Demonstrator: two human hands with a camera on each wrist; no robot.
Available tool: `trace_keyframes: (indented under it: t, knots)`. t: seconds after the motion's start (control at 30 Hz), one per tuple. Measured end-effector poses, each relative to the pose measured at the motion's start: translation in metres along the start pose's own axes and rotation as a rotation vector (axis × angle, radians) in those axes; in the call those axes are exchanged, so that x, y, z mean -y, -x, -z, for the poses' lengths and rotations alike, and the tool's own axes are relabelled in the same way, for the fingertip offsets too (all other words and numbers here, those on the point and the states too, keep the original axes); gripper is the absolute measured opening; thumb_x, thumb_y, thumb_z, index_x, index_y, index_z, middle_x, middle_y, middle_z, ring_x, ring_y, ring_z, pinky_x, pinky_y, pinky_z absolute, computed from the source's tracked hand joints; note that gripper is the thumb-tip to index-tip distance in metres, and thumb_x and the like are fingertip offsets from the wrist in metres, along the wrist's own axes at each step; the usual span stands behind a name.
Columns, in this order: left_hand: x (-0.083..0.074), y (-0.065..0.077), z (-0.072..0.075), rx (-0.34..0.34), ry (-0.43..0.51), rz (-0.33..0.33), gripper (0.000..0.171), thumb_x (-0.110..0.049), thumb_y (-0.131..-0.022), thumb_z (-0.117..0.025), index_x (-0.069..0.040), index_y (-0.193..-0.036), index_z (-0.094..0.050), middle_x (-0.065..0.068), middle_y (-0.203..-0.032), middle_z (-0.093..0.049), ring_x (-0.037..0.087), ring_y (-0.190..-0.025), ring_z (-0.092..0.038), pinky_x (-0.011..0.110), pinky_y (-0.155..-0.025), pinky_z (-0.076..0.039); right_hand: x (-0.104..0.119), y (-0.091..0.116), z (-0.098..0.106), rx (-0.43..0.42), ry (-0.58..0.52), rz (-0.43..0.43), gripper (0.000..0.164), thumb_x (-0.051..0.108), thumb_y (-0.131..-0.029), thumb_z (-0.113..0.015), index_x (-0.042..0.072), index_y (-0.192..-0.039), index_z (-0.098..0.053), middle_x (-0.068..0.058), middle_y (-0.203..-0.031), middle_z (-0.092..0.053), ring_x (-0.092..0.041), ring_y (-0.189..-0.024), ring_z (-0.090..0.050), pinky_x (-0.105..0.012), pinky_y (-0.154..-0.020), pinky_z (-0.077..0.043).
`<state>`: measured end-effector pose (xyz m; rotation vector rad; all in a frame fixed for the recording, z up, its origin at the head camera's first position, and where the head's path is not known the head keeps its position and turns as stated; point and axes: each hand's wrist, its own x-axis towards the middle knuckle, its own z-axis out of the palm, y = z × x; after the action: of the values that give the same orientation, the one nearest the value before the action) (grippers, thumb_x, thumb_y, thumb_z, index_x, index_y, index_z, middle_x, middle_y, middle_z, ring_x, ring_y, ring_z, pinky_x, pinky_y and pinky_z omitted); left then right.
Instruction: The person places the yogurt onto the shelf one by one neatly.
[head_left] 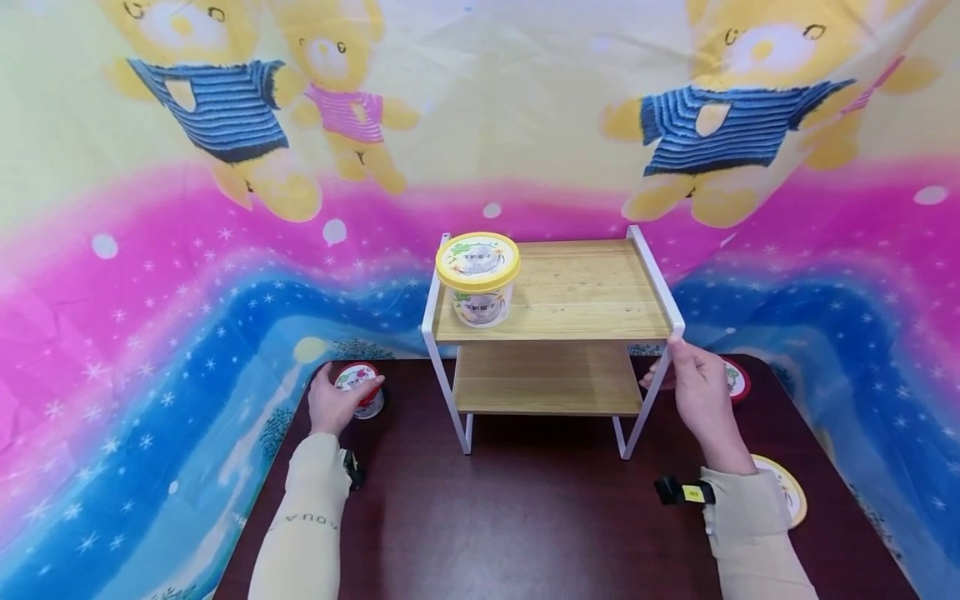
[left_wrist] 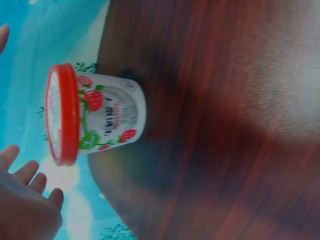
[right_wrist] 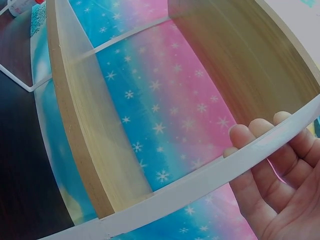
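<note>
Possibly, the yellow-lidded tub (head_left: 478,279) may slide if the right hand (head_left: 702,390), gripping the rack (head_left: 585,283), pulls suddenly, while the left hand (head_left: 335,402) is spread around the red-lidded tub (left_wrist: 97,115).

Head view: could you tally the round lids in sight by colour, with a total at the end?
Red lids: 2 (one by the left hand, one partly behind the right hand)
Yellow lids: 2 (one above the rack's top shelf, one partly hidden by the right sleeve)
Total: 4 lids
</note>
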<state>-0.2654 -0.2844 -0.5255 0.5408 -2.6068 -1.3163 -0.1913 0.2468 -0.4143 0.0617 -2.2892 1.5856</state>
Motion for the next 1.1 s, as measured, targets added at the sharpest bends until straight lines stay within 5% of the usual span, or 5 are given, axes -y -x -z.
trace_keyframes:
  t: [0.67,1.1]
  knots:
    - [0.015,0.009,-0.005,-0.009,-0.093,0.057,0.121,-0.047,-0.081,-0.084,0.002,-0.161,-0.008,0.031,-0.158,-0.024,0.048,-0.140,-0.028,0.064,-0.114,-0.023,-0.004,-0.001,-0.002,-0.002,0.015,0.011,0.057,0.035,-0.112,-0.038,-0.011,-0.096,-0.067,-0.006,-0.076,-0.071,-0.011,-0.067,-0.071,-0.018,-0.067,-0.055]
    - [0.014,0.006,-0.010,-0.010,-0.024,0.060,0.116,-0.036,-0.084,-0.083,0.001,-0.161,-0.005,0.031,-0.160,-0.021,0.047,-0.142,-0.026,0.061,-0.115,-0.024,-0.004,-0.001,-0.002,-0.012,-0.013,0.025,0.056,0.035,-0.112,-0.040,-0.011,-0.093,-0.066,0.000,-0.073,-0.070,-0.012,-0.066,-0.071,-0.020,-0.067,-0.056]
